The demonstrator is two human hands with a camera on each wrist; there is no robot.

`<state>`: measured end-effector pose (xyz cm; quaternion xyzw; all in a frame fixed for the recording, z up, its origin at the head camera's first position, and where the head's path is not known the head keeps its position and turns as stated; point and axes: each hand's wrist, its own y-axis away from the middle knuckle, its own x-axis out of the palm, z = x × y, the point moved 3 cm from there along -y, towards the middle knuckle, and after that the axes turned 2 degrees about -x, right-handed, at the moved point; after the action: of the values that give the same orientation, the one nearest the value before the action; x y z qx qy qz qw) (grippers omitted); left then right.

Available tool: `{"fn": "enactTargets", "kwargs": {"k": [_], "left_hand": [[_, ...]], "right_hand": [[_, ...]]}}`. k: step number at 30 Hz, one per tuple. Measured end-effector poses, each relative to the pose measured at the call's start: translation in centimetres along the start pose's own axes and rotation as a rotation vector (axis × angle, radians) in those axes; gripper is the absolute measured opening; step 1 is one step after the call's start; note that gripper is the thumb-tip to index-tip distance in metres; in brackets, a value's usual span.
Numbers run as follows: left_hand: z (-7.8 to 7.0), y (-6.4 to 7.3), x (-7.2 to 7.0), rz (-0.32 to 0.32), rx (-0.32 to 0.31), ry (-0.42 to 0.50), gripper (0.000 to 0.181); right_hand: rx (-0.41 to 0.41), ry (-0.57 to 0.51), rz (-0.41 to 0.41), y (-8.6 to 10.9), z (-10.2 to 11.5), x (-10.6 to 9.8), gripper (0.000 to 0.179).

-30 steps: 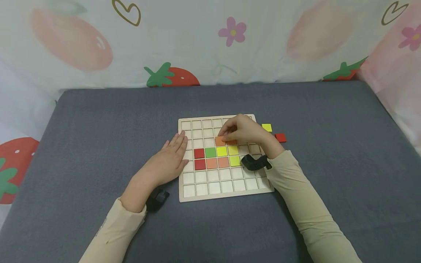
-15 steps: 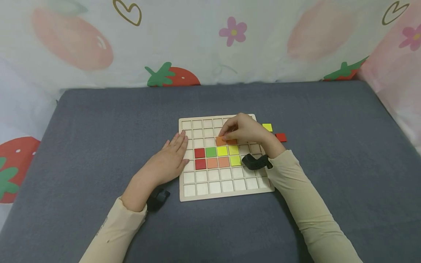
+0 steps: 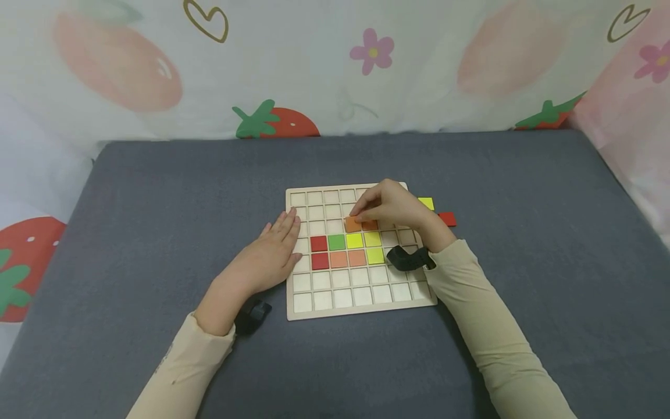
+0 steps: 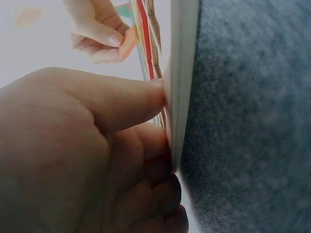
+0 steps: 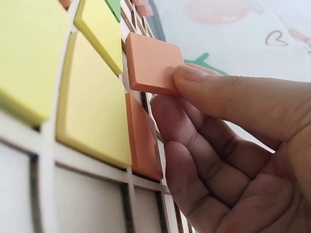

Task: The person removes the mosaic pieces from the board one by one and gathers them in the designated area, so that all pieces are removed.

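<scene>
A wooden grid board lies on the grey cloth. My left hand rests on its left edge with straight fingers. My right hand is over the upper right of the grid and pinches an orange square tile between thumb and fingers. In the right wrist view the tile is slightly tilted and stands off the board, next to another orange tile set in a cell. Two yellow tiles, a green tile and a red tile fill the row below.
One row nearer are a red tile, two salmon tiles and a yellow-green tile. Beyond the board's right edge, a loose yellow tile and a loose red tile lie on the cloth. A printed curtain hangs behind.
</scene>
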<state>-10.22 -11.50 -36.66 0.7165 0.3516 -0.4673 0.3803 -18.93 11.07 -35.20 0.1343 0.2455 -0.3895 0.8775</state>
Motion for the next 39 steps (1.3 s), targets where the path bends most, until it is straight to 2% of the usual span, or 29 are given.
{"fn": "enactTargets", "kwargs": {"k": [16,23,39], "left_hand": [[0.0,0.0,0.2,0.005,-0.002,0.007,0.063],[0.1,0.0,0.3,0.001,-0.008,0.008,0.063],[0.0,0.0,0.1,-0.008,0.001,-0.007,0.063]], "right_hand": [[0.039,0.001,-0.030,0.7,-0.5,-0.4,0.007],[0.076,-0.031,-0.026,1.3,-0.8,-0.6,0.007],[0.086,0.024,-0.045,3.0,-1.3,-1.5,0.008]]}}
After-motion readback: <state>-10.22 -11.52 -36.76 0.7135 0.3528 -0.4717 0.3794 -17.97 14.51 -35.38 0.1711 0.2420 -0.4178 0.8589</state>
